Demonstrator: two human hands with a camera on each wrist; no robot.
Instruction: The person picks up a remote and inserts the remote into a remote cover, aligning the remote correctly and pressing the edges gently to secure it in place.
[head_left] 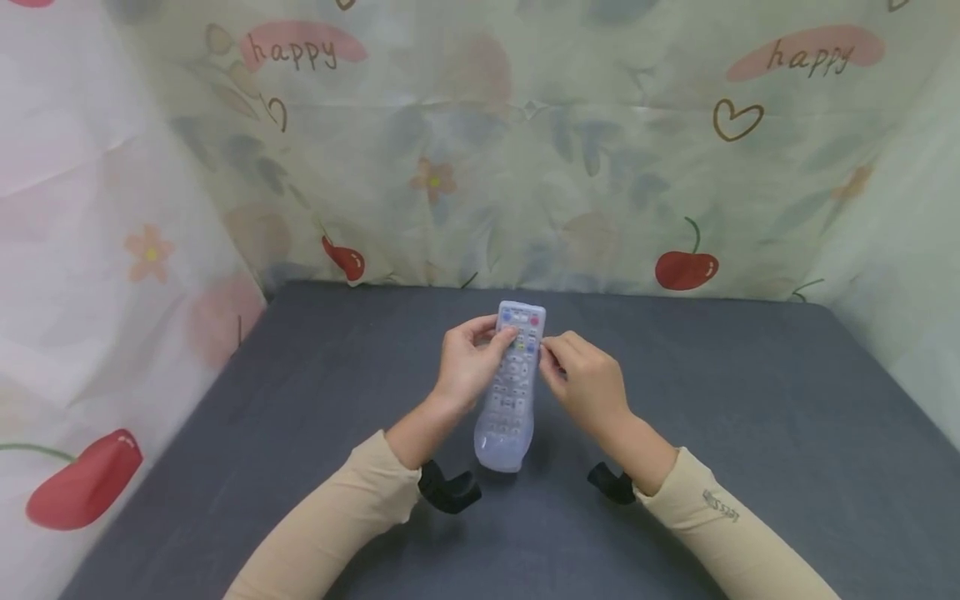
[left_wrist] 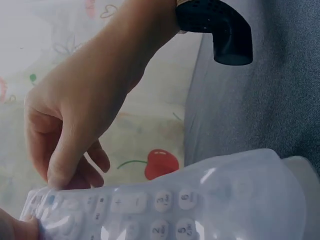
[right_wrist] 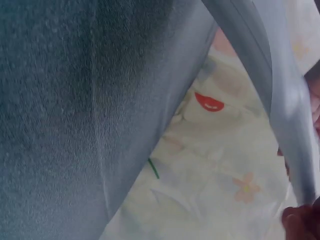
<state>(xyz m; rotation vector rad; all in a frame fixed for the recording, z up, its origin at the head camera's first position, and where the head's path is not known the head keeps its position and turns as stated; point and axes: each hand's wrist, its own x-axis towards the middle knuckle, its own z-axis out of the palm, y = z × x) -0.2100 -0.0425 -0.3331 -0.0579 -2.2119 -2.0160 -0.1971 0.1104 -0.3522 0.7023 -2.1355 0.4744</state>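
Note:
A pale remote control [head_left: 510,387] in a translucent soft cover [head_left: 504,446] is held up over the table, its buttons facing the head camera. My left hand [head_left: 471,358] grips its upper left side, the thumb lying across the buttons. At the upper right edge, my right hand [head_left: 587,375] pinches the rim of the cover between thumb and fingers. The left wrist view shows the right hand [left_wrist: 80,115] at that edge and the loose, glossy cover [left_wrist: 250,195] around the remote's wide end. From the side, the right wrist view shows the remote's edge [right_wrist: 290,100] with fingertips [right_wrist: 299,222] below.
A dark grey cloth-covered table [head_left: 360,350] lies beneath both hands. Printed curtains [head_left: 450,167] enclose it at the back and sides. Black curved wrist mounts [head_left: 450,490] hang under both sleeves.

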